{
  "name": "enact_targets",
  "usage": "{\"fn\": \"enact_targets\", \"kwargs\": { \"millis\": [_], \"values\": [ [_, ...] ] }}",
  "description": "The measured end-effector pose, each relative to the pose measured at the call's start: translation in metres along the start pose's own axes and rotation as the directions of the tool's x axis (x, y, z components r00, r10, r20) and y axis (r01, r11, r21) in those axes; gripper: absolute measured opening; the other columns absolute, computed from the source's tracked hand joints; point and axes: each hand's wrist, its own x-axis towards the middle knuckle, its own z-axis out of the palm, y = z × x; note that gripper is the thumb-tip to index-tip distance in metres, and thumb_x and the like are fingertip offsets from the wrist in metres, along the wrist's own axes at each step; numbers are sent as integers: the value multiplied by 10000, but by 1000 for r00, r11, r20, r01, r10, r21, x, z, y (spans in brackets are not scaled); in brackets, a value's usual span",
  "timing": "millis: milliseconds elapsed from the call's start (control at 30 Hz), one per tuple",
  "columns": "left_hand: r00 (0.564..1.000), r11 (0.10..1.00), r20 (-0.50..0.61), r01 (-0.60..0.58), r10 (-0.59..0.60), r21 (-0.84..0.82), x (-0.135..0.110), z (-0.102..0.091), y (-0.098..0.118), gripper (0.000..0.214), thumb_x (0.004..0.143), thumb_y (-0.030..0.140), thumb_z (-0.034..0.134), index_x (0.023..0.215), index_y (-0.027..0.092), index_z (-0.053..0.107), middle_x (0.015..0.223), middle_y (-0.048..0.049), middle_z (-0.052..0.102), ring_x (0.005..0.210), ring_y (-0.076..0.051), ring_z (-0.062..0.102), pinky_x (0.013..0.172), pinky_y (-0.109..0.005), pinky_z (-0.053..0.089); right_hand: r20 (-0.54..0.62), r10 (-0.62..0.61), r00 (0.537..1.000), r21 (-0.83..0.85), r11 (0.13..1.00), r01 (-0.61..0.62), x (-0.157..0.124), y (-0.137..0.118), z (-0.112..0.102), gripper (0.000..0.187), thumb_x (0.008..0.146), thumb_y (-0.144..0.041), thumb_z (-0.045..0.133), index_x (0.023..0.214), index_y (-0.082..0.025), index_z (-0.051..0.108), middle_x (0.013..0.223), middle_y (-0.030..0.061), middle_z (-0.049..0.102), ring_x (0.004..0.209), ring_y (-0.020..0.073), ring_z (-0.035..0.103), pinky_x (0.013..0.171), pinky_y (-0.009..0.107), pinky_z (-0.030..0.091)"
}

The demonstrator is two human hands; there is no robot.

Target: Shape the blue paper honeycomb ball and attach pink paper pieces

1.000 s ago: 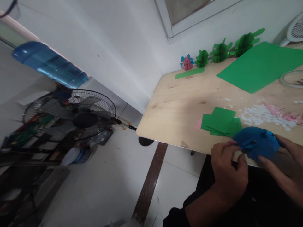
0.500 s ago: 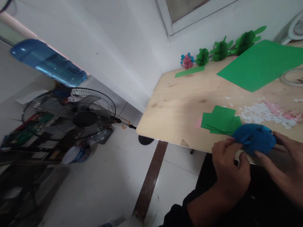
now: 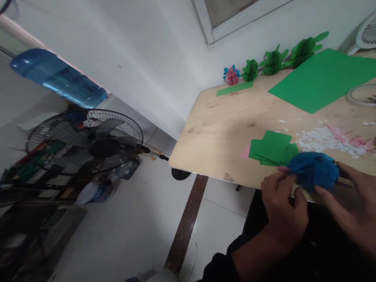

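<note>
A round blue folded-paper ball (image 3: 315,170) sits at the table's front edge between my hands. My left hand (image 3: 283,203) has its fingers bent against the ball's left side, where a bit of pink shows at the fingertips. On the other side, my right hand (image 3: 354,199) holds the ball with thumb in front and fingers behind. Just left of the ball lie several green paper squares (image 3: 272,147), stacked unevenly. White paper bits (image 3: 319,140) and crumpled pink paper scraps (image 3: 349,140) are scattered behind it.
Along the wall stand a pink-and-blue paper figure (image 3: 232,75) and several green ones (image 3: 273,62). A large green sheet (image 3: 323,82), a green strip (image 3: 235,89) and a tape roll (image 3: 361,95) lie on the table (image 3: 211,129). A black floor fan (image 3: 85,141) stands left.
The blue paper ball has turned slightly between my hands, so its folds face differently. Both hands stay around it with only small finger shifts.
</note>
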Motion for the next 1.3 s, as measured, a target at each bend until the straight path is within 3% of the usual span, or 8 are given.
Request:
{"fn": "enact_targets", "kwargs": {
  "millis": [367, 833, 1167, 1300],
  "values": [
    [999, 998, 20, 30, -29, -46, -2, 0, -1, 392, 774, 65, 603, 1148, 163, 667, 1078, -119, 664, 1032, -255, 630, 912, -422, 542, -2, 2, 1000, -1, 1000, -2, 0, -2, -1, 603, 854, -545, 518, 1309, -150, 537, 949, 132, 668, 826, 313, 635, 723, 429, 478],
    [1000, 996, 3, -2, 3, -89, 0, 2, 1, 335, 745, 24, 591, 1040, 159, 676, 1092, -121, 630, 1085, -246, 616, 945, -426, 536, -22, -23, 999, 8, 1000, 23, 2, -2, 1, 589, 854, -532, 526, 1298, -145, 544, 923, 122, 660, 812, 286, 631, 725, 404, 477],
    [982, 969, -5, 185, -188, -165, 15, 4, 9, 235, 720, 21, 623, 889, 178, 669, 961, -87, 652, 977, -234, 641, 903, -419, 551, -47, -15, 999, 22, 1000, 16, 3, -4, 2, 583, 843, -516, 554, 1301, -155, 535, 913, 100, 652, 798, 261, 626, 728, 384, 474],
    [979, 971, -12, 202, -205, -128, 18, 5, 10, 215, 710, 41, 661, 860, 195, 664, 950, -77, 648, 961, -230, 640, 888, -423, 559, -28, -3, 1000, 8, 1000, 3, 5, -5, 3, 570, 841, -519, 554, 1283, -160, 546, 910, 100, 655, 797, 267, 624, 712, 387, 474]
  ]
}}
